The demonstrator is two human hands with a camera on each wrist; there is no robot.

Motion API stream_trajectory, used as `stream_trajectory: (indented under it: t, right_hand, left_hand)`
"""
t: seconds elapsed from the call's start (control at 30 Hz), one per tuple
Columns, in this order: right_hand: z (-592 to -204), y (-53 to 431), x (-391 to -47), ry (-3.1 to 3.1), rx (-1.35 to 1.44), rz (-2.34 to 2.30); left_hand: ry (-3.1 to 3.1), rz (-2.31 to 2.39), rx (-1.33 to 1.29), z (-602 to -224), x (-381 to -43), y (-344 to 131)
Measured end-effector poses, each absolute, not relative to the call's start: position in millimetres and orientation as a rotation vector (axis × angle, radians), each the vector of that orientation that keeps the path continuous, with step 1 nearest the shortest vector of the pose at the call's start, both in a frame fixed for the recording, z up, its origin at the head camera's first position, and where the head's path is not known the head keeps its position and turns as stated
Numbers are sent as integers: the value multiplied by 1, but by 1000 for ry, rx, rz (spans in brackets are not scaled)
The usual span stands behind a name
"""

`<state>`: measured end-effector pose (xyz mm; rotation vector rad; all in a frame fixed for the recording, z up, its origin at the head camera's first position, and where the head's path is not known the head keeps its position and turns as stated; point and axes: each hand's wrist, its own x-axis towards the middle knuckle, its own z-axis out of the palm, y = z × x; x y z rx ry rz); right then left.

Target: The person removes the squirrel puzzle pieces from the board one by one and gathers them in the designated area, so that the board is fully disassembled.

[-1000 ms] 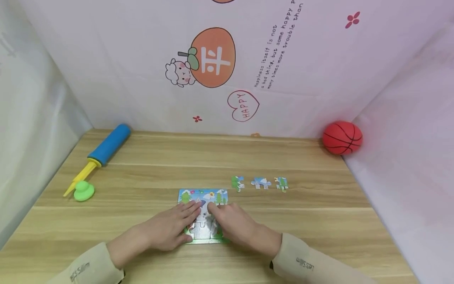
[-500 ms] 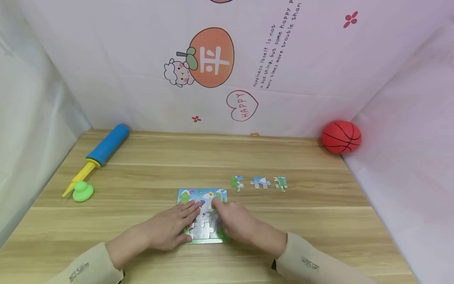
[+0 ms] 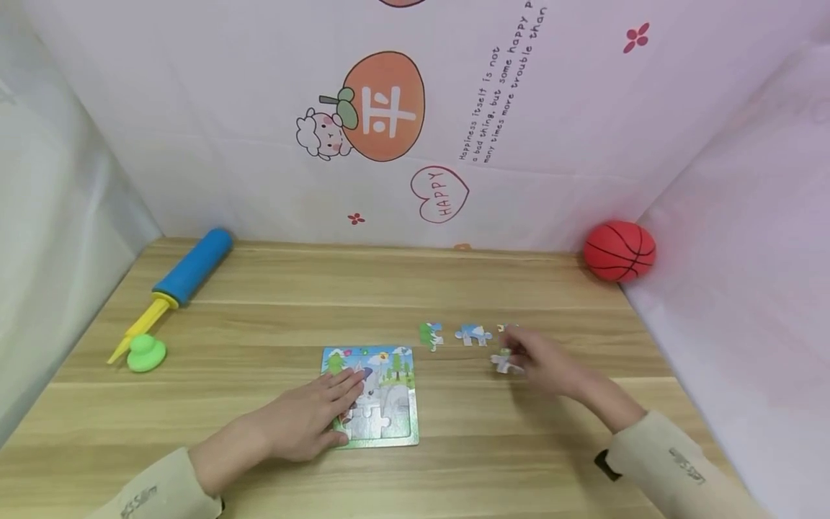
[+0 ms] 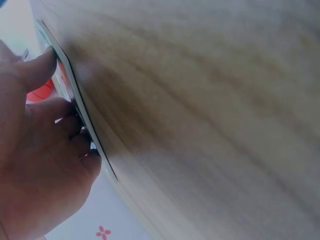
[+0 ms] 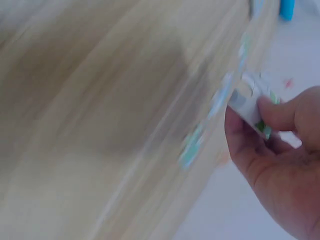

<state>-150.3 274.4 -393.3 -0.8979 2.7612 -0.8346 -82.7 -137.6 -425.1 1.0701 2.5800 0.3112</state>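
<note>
My left hand [image 3: 305, 418] rests on the left side of a jigsaw puzzle board [image 3: 413, 414], with its fingers lying straight across a grey cartoon animal picture. In the left wrist view, the thumb [image 4: 40, 70] touches the board's edge. Over to the right, my right hand [image 3: 551, 366] pinches a grey and green puzzle piece [image 3: 501, 362] between thumb and fingers, just above the table. The right wrist view shows that held piece [image 5: 250, 102] up close. Bare backing shows at the board's right and lower parts.
Beyond the board lie a green puzzle piece [image 3: 431, 336] and a blue one [image 3: 473, 334]; a third piece [image 3: 503, 328] is partly hidden by my right hand. A blue and yellow pump [image 3: 194, 267] and green toy [image 3: 145, 353] stand left, a red ball [image 3: 619, 251] far right.
My right hand has lifted a piece out of the board and carried it right, beside the loose pieces. My left hand has stayed on the board.
</note>
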Motion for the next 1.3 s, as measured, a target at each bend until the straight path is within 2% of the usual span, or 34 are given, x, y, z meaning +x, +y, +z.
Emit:
stream_trajectory:
  t: [0.23,0.7,1.0,1.17,1.3]
  right_hand:
    - [-409,308,-151,2758,-724,-701]
    - [-426,300,-155,2959,-782,-349]
    - [-430,298,-156,3022,-762,-344]
    - [-417,284,-160,3045,-686,-533]
    - [-404,247,-163,3080,-789,-624]
  left_hand:
    - [2579,307,1072,-426,-82,-139]
    - [2598,322,1090,-430,-82,-138]
    - [2597,324,1074,-429,-83,-137]
    - [2609,255,1071,-425,-81,-136]
    - [2628,194,1061,-422,-80,-132]
